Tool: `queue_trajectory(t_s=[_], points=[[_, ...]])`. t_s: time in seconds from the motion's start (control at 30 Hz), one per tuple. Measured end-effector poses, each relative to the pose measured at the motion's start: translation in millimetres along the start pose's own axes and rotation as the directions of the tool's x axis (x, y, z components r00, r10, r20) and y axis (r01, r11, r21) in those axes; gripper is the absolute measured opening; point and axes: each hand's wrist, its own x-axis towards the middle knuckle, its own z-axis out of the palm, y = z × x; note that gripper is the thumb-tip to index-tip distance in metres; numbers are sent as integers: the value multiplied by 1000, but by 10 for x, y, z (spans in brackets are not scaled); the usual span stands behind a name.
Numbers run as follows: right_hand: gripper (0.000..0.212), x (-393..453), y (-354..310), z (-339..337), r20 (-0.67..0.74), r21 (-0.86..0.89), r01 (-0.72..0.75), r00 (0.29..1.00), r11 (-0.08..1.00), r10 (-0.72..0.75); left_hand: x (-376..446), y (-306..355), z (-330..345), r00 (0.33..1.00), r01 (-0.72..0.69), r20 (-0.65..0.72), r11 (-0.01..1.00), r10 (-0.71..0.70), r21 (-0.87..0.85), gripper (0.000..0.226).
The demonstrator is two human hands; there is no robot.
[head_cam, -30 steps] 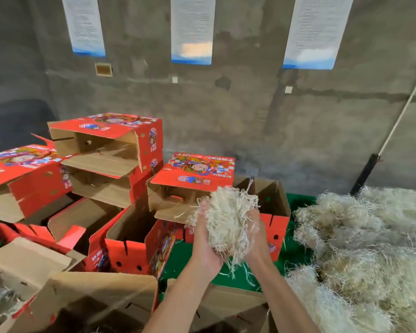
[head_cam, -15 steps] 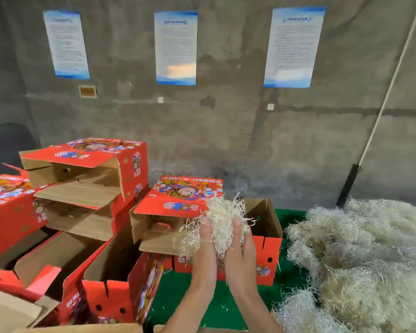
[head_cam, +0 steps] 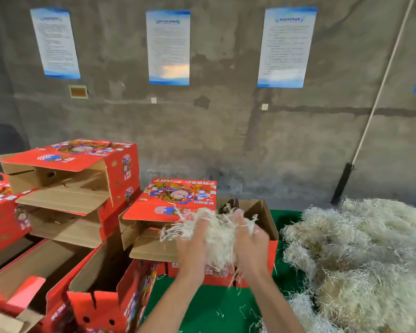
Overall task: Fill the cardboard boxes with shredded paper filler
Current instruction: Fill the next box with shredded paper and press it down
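A clump of pale shredded paper [head_cam: 216, 239] sits pressed between my left hand [head_cam: 192, 248] and my right hand [head_cam: 251, 246], both stretched forward with the fingers around the clump. The clump hangs over the near edge of an open red cardboard box [head_cam: 267, 219] on the green surface. The inside of that box is mostly hidden behind my hands. A big heap of the same shredded paper [head_cam: 360, 260] lies to the right.
Stacked red boxes with open flaps [head_cam: 77, 183] stand at the left, one closed-top box [head_cam: 175, 200] sits behind the clump, and more open boxes [head_cam: 101, 280] lie lower left. A grey wall with posters rises behind. A pole [head_cam: 370, 116] leans on the right.
My hands have carried the clump forward to the open red box. The view has tilted up, showing more wall.
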Motion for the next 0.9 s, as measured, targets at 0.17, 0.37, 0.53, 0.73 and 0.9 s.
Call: queue_trajectory(t_s=[0.17,0.37,0.53,0.73,0.9], points=[[59,234,51,-128,-113,75,-132,984,988,140,342,304,-151,995,57,-75,987,-69,-149,51],[51,166,93,32,-67,163,-144,985,976,156,164,-27,-48,975,175,160,979,-157,-108,34],[63,287,79,-249,-234,125,-238,936,963,261,491,374,-427,965,139,-203,981,-165,-137,72],[47,275,-91,-186,-201,204,-273,928,940,314,359,269,-422,983,112,168,959,-70,-260,50],[67,347,-143,-382,-208,222,-180,951,958,227,494,519,-619,996,91,40,976,-85,-199,54]])
